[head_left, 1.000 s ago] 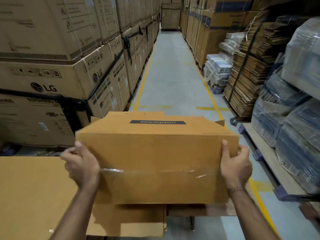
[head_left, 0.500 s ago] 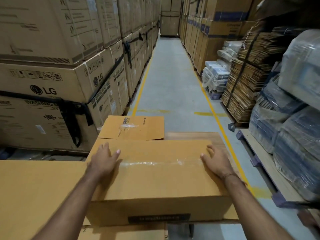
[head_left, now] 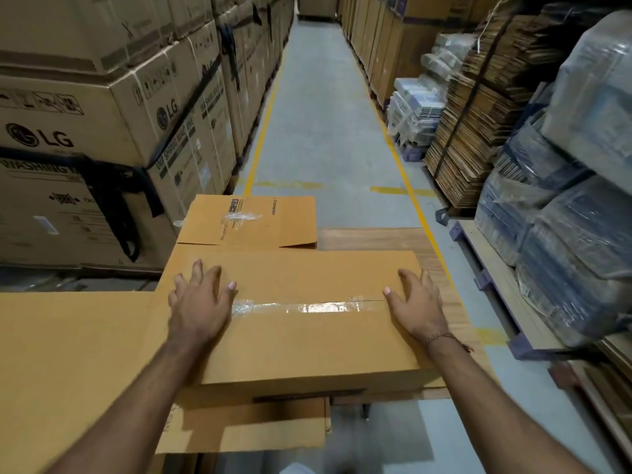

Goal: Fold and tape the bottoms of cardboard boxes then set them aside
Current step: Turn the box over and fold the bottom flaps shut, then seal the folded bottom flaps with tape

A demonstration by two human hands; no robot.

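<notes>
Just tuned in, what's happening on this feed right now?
A person is working on a brown cardboard box lying on a wooden table in a warehouse aisle. The left hand and right hand rest flat on the box's upward face, one at each end of a strip of clear tape running along the flap seam. The seam looks taped already. A flattened brown carton lies just beyond the box.

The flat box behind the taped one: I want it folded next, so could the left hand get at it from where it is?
Probably yes. The left hand lies open on the taped box, and the flat box lies just beyond with nothing between.
</notes>
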